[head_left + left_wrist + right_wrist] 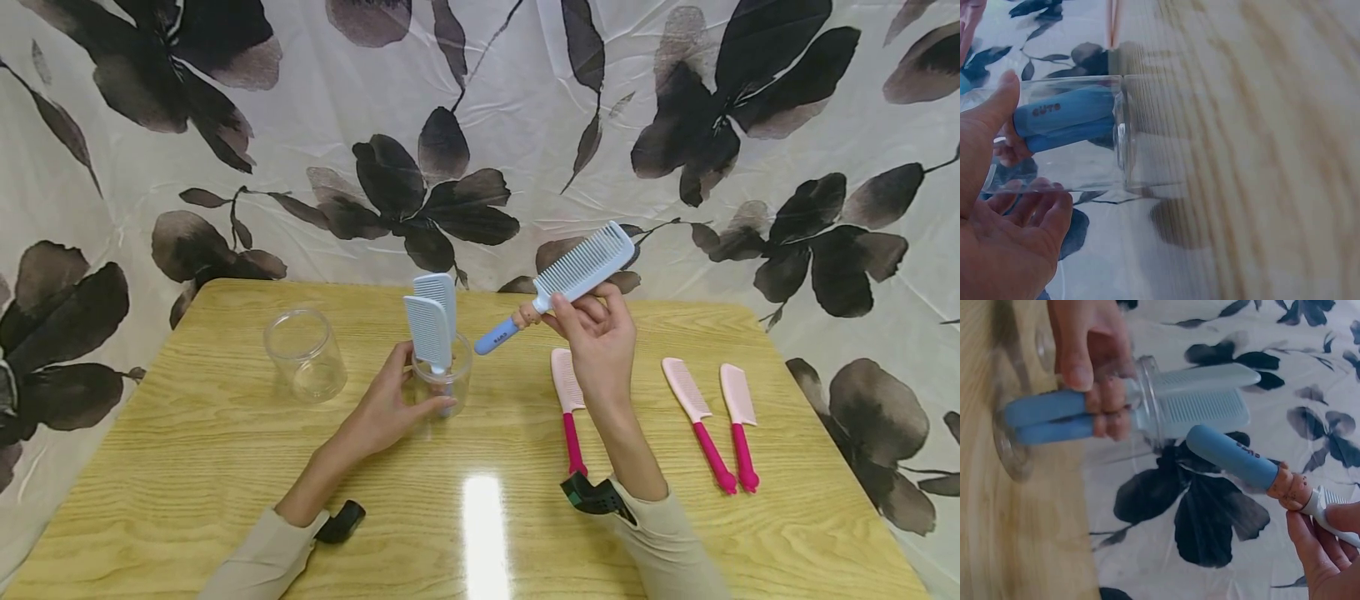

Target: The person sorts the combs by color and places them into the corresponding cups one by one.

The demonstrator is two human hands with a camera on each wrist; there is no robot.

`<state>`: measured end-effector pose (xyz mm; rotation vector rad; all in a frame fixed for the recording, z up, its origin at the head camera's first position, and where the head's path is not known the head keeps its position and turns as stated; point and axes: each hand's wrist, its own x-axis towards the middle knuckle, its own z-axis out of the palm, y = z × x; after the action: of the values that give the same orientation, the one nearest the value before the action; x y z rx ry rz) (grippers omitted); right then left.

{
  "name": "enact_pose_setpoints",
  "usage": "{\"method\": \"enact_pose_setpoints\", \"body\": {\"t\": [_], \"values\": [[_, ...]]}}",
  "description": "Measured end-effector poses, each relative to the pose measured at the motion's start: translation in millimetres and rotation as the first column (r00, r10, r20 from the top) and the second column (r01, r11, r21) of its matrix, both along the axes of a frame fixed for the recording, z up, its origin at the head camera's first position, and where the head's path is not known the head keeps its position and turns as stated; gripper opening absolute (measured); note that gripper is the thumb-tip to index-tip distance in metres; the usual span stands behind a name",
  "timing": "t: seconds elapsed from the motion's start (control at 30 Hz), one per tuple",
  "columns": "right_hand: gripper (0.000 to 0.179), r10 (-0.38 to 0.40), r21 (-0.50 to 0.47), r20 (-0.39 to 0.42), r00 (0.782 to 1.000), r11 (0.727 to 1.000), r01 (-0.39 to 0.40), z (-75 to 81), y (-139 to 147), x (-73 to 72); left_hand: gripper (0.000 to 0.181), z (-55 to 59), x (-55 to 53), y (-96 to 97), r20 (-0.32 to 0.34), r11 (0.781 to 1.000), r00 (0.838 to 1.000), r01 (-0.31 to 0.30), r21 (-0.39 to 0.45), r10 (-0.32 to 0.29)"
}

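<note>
My left hand (388, 408) grips a clear plastic jar (462, 375) standing on the table, its thumb across the near side. Inside the jar two blue combs (429, 332) stand handle down, their pale toothed heads sticking out above the rim. In the left wrist view their blue handles (1063, 119) show through the wall. My right hand (602, 342) pinches a third blue comb (585, 262) near the base of its head. That comb is held in the air, tilted, its blue handle (1232, 456) pointing down-left toward the jar's mouth. A brown figure decorates its neck.
A second clear jar (306, 354) stands at the left with nothing in it. Three pink combs lie on the right of the table: one pink comb (567, 383) beneath my right hand, another pink comb (701, 425) and a last one (740, 425) farther right. A floral cloth (540, 167) hangs behind.
</note>
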<state>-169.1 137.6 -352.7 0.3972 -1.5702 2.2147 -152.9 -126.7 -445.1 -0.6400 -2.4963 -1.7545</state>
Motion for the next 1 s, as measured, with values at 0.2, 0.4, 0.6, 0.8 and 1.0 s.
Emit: {"method": "enact_pose_setpoints", "body": {"t": [0.2,0.4,0.6,0.8,1.0], "values": [[0.021,0.029,0.005,-0.031,0.999,1.0,-0.029,-3.8,-14,-2.2,0.082,0.6,0.4,-0.2,0.004,1.0,1.0,-0.004,-0.01,0.004],[0.023,0.048,0.054,-0.05,0.998,0.997,-0.045,-8.5,-23,-3.8,0.081,0.9,0.3,-0.9,0.002,1.0,1.0,0.0,-0.003,0.0],[0.028,0.056,0.209,-0.113,0.992,0.977,-0.032,-12.7,-32,-3.7,0.081,0.0,-0.1,-1.2,-0.007,1.0,1.0,0.003,-0.001,-0.003],[0.032,0.076,0.396,-0.145,0.987,0.918,-0.013,-12.5,-40,-1.8,0.081,0.0,-0.2,0.3,-0.01,1.0,1.0,-0.003,-0.006,0.003],[0.031,0.033,0.521,-0.18,0.983,0.851,0.067,-10.3,-47,-0.9,0.081,0.9,0.2,0.6,-0.008,1.0,1.0,-0.005,-0.004,0.005]]}}
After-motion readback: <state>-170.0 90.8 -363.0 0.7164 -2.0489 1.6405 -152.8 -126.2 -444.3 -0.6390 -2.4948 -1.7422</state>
